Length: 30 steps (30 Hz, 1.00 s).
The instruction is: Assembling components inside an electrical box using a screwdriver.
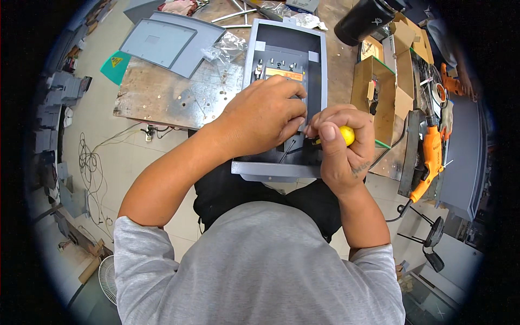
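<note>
A grey metal electrical enclosure (pixel 276 169) lies open in front of me, its lower edge near my lap. Inside sits a grey switch unit (pixel 287 58) with metal terminals and an orange label (pixel 283 75). My left hand (pixel 260 111) reaches over the unit, fingers curled down. Whatever they pinch is hidden beneath them. At the enclosure's right side, my right hand (pixel 340 160) is wrapped round a screwdriver (pixel 347 135) with a yellow handle end; its tip is out of sight. Thin dark wires (pixel 288 150) show in the lower part of the enclosure, below both hands.
Grey panels (pixel 158 44) and clear plastic wrap (pixel 226 49) lie left on the worn workbench (pixel 146 97). A black bottle (pixel 363 23) stands back right, beside open cardboard boxes (pixel 374 116). An orange power drill (pixel 429 160) hangs at the far right, with its cord trailing.
</note>
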Each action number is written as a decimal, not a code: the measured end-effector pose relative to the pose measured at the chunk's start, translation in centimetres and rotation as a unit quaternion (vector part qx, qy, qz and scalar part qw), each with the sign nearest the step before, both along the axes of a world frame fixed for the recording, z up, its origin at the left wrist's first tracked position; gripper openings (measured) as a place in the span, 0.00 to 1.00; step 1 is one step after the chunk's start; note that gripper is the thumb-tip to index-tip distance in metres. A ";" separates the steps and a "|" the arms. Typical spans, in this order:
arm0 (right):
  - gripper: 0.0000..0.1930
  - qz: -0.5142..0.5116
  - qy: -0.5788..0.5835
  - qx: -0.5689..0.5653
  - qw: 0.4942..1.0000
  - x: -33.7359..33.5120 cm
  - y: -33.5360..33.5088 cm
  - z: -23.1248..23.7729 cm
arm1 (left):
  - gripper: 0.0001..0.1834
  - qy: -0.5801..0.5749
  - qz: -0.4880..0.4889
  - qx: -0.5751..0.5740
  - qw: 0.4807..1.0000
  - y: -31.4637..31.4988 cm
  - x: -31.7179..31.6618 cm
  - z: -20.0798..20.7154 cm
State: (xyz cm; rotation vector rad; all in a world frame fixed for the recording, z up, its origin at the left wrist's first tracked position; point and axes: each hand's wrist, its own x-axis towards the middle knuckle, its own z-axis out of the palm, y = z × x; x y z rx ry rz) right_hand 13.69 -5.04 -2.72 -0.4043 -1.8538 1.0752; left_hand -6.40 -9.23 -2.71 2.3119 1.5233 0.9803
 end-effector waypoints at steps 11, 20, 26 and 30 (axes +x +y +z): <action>0.07 -0.003 0.075 -0.002 0.997 0.6 0.4 3.1 | 0.08 0.036 -0.043 -0.047 0.997 -0.3 -0.7 1.0; 0.07 -0.013 0.111 -0.015 0.994 0.4 0.7 3.3 | 0.15 0.125 -0.088 -0.080 0.985 -0.2 -0.4 1.6; 0.06 -0.019 0.124 -0.018 0.992 0.1 0.7 3.2 | 0.13 0.176 -0.082 -0.091 0.977 -0.4 0.8 1.6; 0.06 -0.021 0.132 -0.022 0.991 0.0 0.6 3.0 | 0.10 0.179 -0.062 -0.081 0.978 -0.4 1.3 1.1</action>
